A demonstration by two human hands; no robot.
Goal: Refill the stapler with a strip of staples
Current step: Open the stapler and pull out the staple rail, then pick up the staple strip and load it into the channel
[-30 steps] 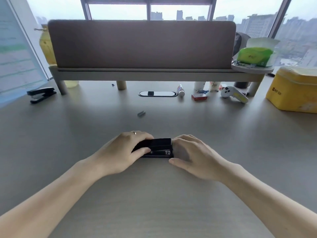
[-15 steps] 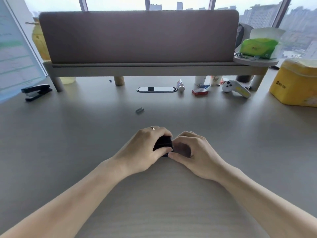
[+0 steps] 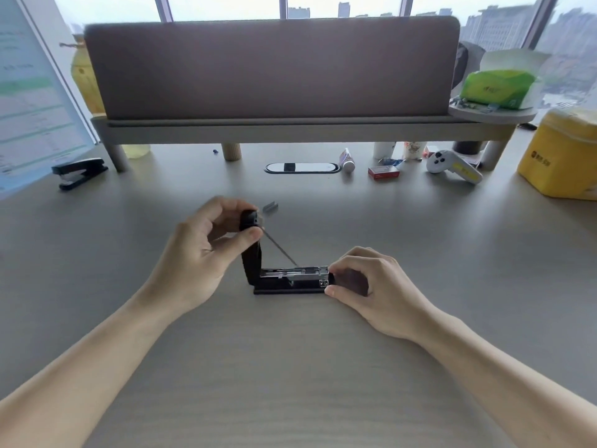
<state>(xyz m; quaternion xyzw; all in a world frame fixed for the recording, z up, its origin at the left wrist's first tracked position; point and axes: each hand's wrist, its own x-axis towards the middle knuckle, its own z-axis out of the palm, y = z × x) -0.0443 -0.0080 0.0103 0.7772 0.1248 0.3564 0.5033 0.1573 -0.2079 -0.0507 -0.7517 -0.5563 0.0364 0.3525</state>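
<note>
A black stapler [image 3: 287, 281] lies on the grey desk [image 3: 290, 367] near the middle of the view, its base flat and its front end pointing toward 3 o'clock. Its top cover [image 3: 250, 244] is swung up to stand nearly upright at the 9 o'clock end, and the metal staple channel [image 3: 292, 272] lies bare along the base. A thin spring rod [image 3: 279, 247] slants from the raised cover down into the channel. The left hand [image 3: 200, 257] pinches the upper tip of the cover between thumb and fingers, closed firmly on it. The right hand [image 3: 365, 286] grips the front end of the stapler at 3 o'clock, thumb and fingers clamped on either side of the base and channel. A short strip of staples [image 3: 270, 206] lies loose on the desk at about 12 o'clock from the stapler, just beyond the left hand's fingertips and apart from them. Farther off at 10 o'clock a second black stapler [image 3: 79, 173] rests by the leg of the desk shelf [image 3: 290, 130]. A small red box [image 3: 383, 172] sits at 1 o'clock, and a yellow container [image 3: 565, 156] stands toward 2 o'clock at the desk's edge.
</note>
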